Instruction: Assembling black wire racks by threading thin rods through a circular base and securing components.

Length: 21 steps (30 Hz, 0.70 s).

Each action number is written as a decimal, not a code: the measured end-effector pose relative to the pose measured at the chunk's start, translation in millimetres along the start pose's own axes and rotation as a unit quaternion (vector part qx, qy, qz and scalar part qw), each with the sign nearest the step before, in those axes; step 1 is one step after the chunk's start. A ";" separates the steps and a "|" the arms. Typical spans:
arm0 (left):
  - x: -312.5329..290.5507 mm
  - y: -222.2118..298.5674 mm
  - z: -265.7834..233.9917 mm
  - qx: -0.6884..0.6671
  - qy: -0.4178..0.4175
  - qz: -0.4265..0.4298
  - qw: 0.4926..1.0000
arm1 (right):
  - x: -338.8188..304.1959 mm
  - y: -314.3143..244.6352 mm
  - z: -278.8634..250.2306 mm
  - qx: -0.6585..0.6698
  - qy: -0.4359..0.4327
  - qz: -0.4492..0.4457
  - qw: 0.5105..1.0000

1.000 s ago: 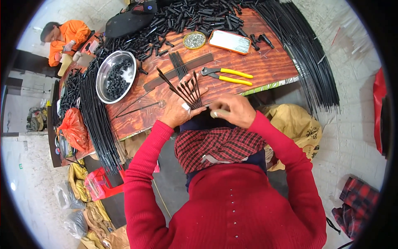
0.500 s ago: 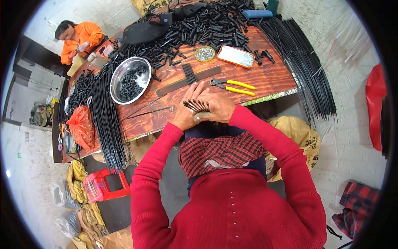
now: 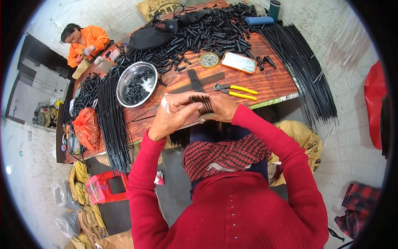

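Observation:
Several thin black rods (image 3: 194, 79) stick out side by side from my hands over the table's near edge. My right hand (image 3: 224, 108) is closed round the bundle from the right. Thumb and fingers of my left hand (image 3: 177, 111) pinch the rods' near ends, which fan out in a row toward me. White tape wraps one left finger. Beyond my hands, the rods pass over a flat dark bar (image 3: 214, 77) lying on the table. Cutting pincers (image 3: 236, 91) with yellow handles lie just beyond my right hand.
A metal bowl (image 3: 120, 96) of black rings stands left. Behind the bar are a round dish (image 3: 208, 60) of small metal bits and a white orange-rimmed tray (image 3: 239, 62). Black tubular parts (image 3: 207, 33) heap up at the back. Long black rods (image 3: 304, 70) overhang the right edge. An orange-clad co-worker (image 3: 89, 40) works far left.
My left hand has shifted left, from lying against the bundle to pinching the rods' near ends. The near ends now stand more upright in a row. The whole view has shifted slightly.

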State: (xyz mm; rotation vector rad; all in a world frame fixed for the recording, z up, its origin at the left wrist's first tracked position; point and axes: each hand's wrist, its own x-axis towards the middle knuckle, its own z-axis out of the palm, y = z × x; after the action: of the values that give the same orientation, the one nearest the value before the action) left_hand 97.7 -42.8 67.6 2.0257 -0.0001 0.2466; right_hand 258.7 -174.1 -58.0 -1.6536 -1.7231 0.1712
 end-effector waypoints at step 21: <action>-13.8 3.5 20.1 0.056 0.094 0.045 0.993 | 2.5 -1.5 3.0 -0.036 -0.062 0.012 0.997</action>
State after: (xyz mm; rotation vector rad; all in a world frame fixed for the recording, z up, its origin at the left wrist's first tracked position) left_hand 87.3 -63.6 59.7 2.1095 0.0427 0.5040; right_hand 255.9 -170.9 -58.3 -1.7482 -1.8219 0.2308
